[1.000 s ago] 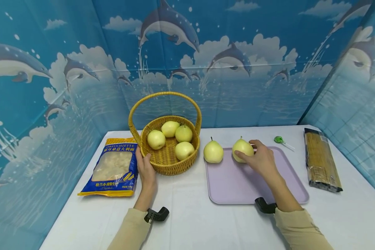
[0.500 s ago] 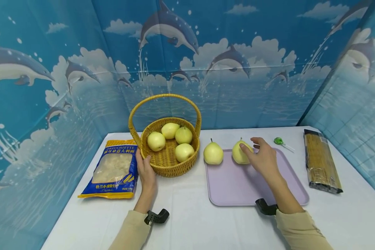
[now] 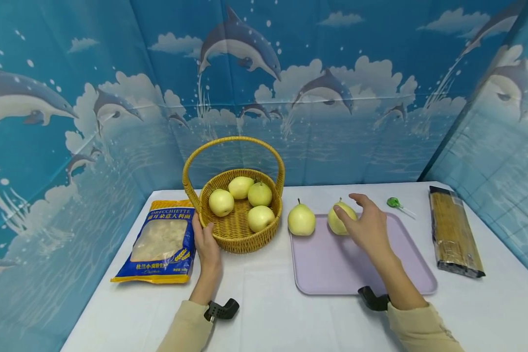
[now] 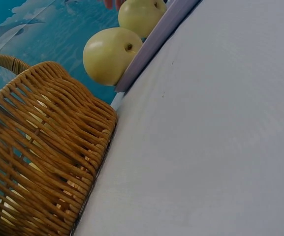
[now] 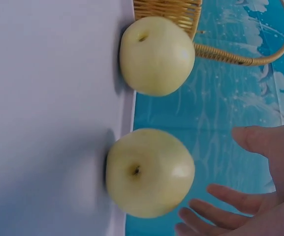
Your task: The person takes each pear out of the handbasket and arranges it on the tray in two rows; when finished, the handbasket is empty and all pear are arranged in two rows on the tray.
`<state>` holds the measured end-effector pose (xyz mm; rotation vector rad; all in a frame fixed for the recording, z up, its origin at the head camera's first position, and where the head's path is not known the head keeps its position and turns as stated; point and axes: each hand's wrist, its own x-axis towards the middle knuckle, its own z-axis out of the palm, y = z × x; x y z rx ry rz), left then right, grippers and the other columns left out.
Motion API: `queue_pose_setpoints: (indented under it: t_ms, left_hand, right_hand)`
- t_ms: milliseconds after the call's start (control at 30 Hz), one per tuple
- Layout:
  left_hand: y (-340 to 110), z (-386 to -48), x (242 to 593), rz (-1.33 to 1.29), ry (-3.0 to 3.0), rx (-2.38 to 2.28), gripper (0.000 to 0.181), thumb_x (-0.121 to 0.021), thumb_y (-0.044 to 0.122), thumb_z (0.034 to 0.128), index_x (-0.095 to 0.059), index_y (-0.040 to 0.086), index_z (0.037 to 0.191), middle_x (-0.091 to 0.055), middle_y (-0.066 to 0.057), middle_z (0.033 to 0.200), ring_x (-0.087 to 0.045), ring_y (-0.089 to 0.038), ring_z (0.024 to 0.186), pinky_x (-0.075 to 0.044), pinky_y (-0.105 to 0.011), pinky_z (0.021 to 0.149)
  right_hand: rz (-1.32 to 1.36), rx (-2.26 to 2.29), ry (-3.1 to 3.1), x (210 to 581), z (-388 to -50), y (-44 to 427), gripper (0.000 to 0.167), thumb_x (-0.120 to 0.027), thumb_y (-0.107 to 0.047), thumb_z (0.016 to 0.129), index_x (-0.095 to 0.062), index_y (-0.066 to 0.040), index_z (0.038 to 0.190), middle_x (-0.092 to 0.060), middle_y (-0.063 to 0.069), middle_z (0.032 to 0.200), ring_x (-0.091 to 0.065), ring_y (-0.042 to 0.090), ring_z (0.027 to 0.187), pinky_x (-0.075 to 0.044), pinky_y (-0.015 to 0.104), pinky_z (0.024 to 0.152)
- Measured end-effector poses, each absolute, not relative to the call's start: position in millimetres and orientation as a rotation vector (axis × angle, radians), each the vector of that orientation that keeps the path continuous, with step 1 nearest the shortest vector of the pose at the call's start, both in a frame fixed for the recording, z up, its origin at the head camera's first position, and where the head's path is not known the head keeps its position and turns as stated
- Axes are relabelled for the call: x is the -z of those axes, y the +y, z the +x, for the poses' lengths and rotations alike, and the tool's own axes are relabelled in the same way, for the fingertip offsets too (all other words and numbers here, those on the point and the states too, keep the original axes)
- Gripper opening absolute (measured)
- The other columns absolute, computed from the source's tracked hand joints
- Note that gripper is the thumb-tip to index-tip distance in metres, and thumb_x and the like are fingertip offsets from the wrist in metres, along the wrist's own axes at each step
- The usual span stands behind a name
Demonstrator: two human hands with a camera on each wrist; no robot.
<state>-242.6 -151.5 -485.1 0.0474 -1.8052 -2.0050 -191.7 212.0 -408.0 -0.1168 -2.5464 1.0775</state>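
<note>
A wicker basket (image 3: pixel 246 244) with a tall handle holds several yellow-green pears (image 3: pixel 260 218). My left hand (image 3: pixel 209 252) holds the basket by its lower left side, thumb near the rim; in the left wrist view this hand is almost wholly out of frame. Two more pears stand upright at the back of a lilac tray (image 3: pixel 334 274): a left pear (image 3: pixel 301 220) at its corner and a right pear (image 3: pixel 338 222). Beside the right pear is my right hand (image 3: pixel 369 227), fingers spread. The right wrist view shows a gap between this hand (image 5: pixel 260 196) and the pear (image 5: pixel 149 172).
A blue and yellow bag of orecchiette pasta (image 3: pixel 160 242) lies left of the basket. Right of the tray are a green lollipop (image 3: pixel 393 202) and a flat pack of long brown noodles (image 3: pixel 455 234). A dolphin-print curtain (image 3: pixel 308 132) hangs behind the white table (image 3: pixel 264 318).
My right hand has let go of the right pear and drawn slightly away, its fingers spreading. The pear stays on the tray. My left hand keeps its place at the basket.
</note>
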Motion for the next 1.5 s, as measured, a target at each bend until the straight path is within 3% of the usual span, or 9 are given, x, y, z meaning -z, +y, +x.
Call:
queue_pose_setpoints:
  t_ms: [433, 700, 900, 1100, 1500]
  left_hand:
    - [-150.2, -240.5, 483.6, 0.061, -1.804, 2.014, 0.064, -0.039, 0.014, 0.1057, -0.025, 0.023, 0.168, -0.028, 0.003, 0.173, -0.026, -0.016, 0.158, -0.02, -0.036, 0.133]
    - [-148.2, -242.0, 484.8, 0.075, -1.798, 2.027, 0.064, -0.038, 0.014, 0.106, -0.025, 0.023, 0.168, -0.027, 0.002, 0.173, -0.026, -0.017, 0.159, -0.02, -0.037, 0.133]
    - [-149.4, -243.6, 488.0, 0.07, -1.779, 2.0, 0.063, -0.04, 0.014, 0.1052, -0.029, 0.024, 0.166, -0.031, 0.003, 0.171, -0.029, -0.016, 0.157, -0.021, -0.037, 0.133]
    - [-149.2, -243.8, 483.5, 0.079, -1.821, 2.009, 0.063, -0.039, 0.017, 0.1062, -0.026, 0.024, 0.168, -0.027, 0.003, 0.173, -0.025, -0.015, 0.159, -0.019, -0.037, 0.133]
    - [-150.7, -241.3, 484.7, 0.089, -1.824, 2.007, 0.062, -0.039, 0.019, 0.1073, -0.026, 0.025, 0.167, -0.027, 0.005, 0.173, -0.027, -0.014, 0.158, -0.021, -0.037, 0.133]
  right_hand:
    - [0.015, -1.103, -2.561, 399.1, -184.3, 182.4, 0.067, -0.074, -0.042, 0.097, -0.055, -0.005, 0.15, -0.059, 0.026, 0.148, -0.053, 0.048, 0.137, -0.044, 0.067, 0.109]
    - [0.089, -1.117, -2.59, 402.1, -187.3, 169.4, 0.072, -0.079, -0.041, 0.093, -0.055, -0.007, 0.151, -0.056, 0.019, 0.153, -0.048, 0.046, 0.143, -0.039, 0.069, 0.116]
    - [0.144, -1.13, -2.582, 408.4, -189.1, 163.3, 0.071, -0.081, -0.039, 0.091, -0.056, -0.006, 0.149, -0.059, 0.017, 0.151, -0.057, 0.045, 0.134, -0.046, 0.065, 0.11]
    - [0.164, -1.133, -2.551, 411.6, -187.9, 159.5, 0.067, -0.082, -0.033, 0.09, -0.059, -0.006, 0.147, -0.062, 0.016, 0.148, -0.064, 0.046, 0.123, -0.053, 0.06, 0.1]
    - [0.207, -1.169, -2.543, 416.9, -186.5, 152.2, 0.062, -0.082, -0.031, 0.091, -0.06, -0.008, 0.145, -0.063, 0.014, 0.147, -0.063, 0.044, 0.126, -0.05, 0.06, 0.104]
